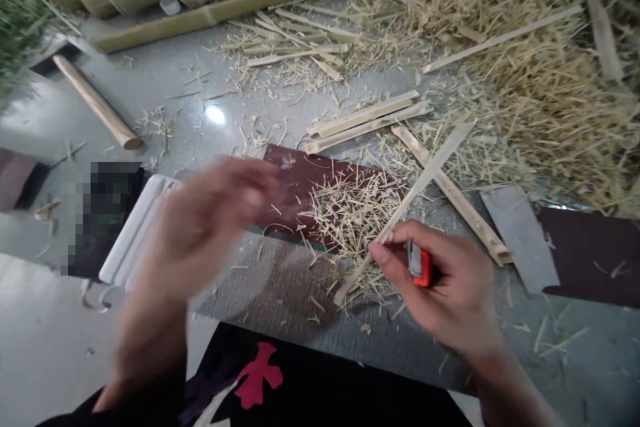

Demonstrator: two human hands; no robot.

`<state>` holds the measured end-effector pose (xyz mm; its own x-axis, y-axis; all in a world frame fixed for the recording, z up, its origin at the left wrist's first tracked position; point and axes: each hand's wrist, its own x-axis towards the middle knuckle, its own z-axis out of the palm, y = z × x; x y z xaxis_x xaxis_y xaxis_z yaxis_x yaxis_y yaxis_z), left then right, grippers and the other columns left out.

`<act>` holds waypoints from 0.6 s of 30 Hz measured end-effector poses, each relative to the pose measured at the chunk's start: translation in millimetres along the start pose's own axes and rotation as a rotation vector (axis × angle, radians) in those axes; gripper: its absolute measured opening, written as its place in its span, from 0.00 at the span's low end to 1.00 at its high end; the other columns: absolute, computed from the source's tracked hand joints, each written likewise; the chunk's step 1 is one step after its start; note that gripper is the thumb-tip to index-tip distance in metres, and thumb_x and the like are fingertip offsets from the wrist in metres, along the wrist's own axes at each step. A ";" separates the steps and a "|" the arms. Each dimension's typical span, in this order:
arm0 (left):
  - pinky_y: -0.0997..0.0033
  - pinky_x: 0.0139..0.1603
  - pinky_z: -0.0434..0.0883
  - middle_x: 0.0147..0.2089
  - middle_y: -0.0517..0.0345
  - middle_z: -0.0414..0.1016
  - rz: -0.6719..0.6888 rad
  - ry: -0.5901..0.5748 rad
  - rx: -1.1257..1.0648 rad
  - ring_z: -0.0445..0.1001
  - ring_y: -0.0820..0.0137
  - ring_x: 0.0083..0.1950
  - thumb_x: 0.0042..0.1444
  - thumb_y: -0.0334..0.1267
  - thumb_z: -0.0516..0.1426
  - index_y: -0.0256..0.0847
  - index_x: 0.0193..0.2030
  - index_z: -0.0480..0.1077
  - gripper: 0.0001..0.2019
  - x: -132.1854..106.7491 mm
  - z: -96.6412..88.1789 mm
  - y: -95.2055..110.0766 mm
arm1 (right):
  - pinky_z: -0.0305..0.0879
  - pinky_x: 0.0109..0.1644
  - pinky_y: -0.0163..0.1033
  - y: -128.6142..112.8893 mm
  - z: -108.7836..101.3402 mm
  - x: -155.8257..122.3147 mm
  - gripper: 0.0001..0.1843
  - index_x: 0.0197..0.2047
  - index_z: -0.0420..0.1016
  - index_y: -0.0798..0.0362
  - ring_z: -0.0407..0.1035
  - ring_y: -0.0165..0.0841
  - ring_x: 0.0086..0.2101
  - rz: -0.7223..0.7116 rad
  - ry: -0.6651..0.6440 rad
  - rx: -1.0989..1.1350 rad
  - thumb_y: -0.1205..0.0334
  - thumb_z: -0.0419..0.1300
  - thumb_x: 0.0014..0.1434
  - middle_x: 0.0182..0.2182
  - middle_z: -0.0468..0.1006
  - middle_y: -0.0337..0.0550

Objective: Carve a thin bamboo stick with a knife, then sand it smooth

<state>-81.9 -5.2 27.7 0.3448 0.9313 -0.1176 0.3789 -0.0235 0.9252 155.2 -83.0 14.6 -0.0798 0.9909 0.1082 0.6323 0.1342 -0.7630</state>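
Between the thumb and forefinger of my right hand is a thin bamboo strip, slanting up to the right. The same hand also holds a red tool with a metal part against its palm; the rest of it is hidden by the fingers. My left hand is raised on the left and smeared by motion, so its fingers cannot be made out. Under the strip, a heap of shavings covers part of a dark red sheet.
Split bamboo pieces and another stick lie beyond the sheet. A wooden-handled hammer rests at left, near a white power bank-like object. Bamboo poles line the back. Shavings pile up at right beside a metal plate.
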 end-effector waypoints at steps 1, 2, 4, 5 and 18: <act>0.67 0.39 0.74 0.41 0.53 0.75 0.016 -0.146 -0.031 0.74 0.68 0.41 0.58 0.35 0.55 0.39 0.46 0.70 0.10 2.1 19.8 6.0 | 0.50 0.17 0.28 -2.3 0.5 0.5 0.06 0.27 0.65 0.51 0.52 0.21 0.14 0.012 0.004 0.013 0.68 0.59 0.52 0.14 0.57 0.27; 0.66 0.44 0.74 0.45 0.51 0.74 0.045 -0.303 -0.131 0.74 0.67 0.44 0.58 0.34 0.55 0.38 0.49 0.68 0.12 3.6 37.3 10.4 | 0.50 0.17 0.28 -4.2 0.7 1.1 0.06 0.27 0.65 0.51 0.52 0.21 0.15 0.026 0.012 0.023 0.67 0.60 0.52 0.14 0.58 0.28; 0.67 0.45 0.74 0.49 0.49 0.71 -0.004 -0.497 -0.309 0.74 0.68 0.44 0.59 0.35 0.55 0.38 0.50 0.65 0.13 5.5 63.6 14.6 | 0.51 0.17 0.28 -6.5 0.8 2.6 0.05 0.28 0.67 0.51 0.53 0.22 0.15 0.053 0.041 0.033 0.66 0.60 0.53 0.15 0.60 0.28; 0.70 0.43 0.74 0.46 0.51 0.72 -0.020 -0.526 -0.364 0.74 0.70 0.42 0.60 0.35 0.54 0.38 0.47 0.65 0.09 6.1 72.1 14.8 | 0.52 0.18 0.28 -6.8 0.6 3.4 0.04 0.28 0.68 0.50 0.55 0.22 0.16 0.059 0.055 0.035 0.66 0.59 0.53 0.15 0.62 0.29; 0.81 0.21 0.57 0.22 0.64 0.62 -0.145 -0.452 -0.444 0.57 0.81 0.21 0.64 0.34 0.46 0.36 0.28 0.63 0.13 9.6 81.9 8.4 | 0.48 0.20 0.31 8.8 1.0 2.0 0.20 0.24 0.59 0.52 0.51 0.22 0.16 -0.022 -0.011 -0.106 0.47 0.55 0.59 0.14 0.58 0.30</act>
<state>-5.0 -26.2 4.7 0.6812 0.6665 -0.3030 0.0911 0.3335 0.9384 159.9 -79.9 7.4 -0.1028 0.9878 0.1167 0.7079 0.1551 -0.6891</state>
